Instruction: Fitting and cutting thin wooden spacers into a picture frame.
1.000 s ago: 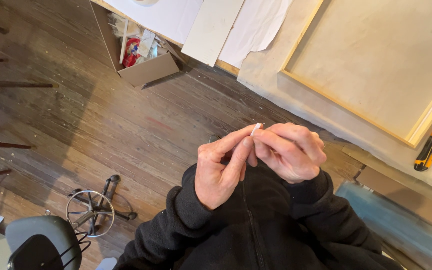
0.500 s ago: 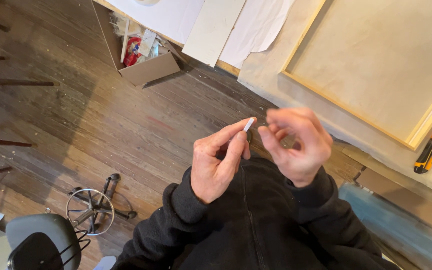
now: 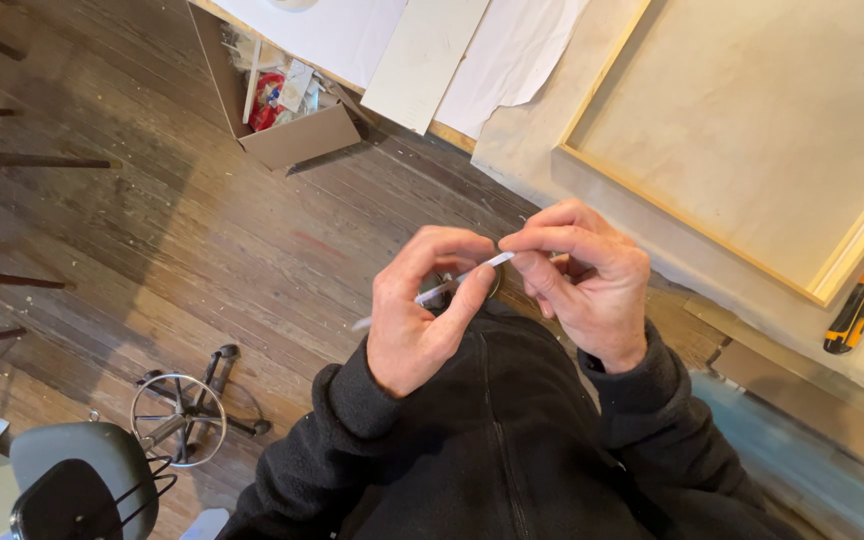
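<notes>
Two-handed grip, left hand (image 3: pixel 414 325) and right hand (image 3: pixel 592 280), on one white strip (image 3: pixel 452 284)

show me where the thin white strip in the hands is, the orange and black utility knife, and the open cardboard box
thin white strip (image 3: pixel 452 285), head view, its middle between the two hands.
utility knife (image 3: pixel 855 312), head view, middle of its orange handle.
cardboard box (image 3: pixel 302 140), head view, its near side wall.

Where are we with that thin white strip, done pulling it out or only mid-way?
Mid-way, by the look of it. The thin white strip is stretched taut between the left hand and the right hand, both pinching it, with a loose tail past the left hand. The wooden frame and utility knife lie untouched on the table.
</notes>
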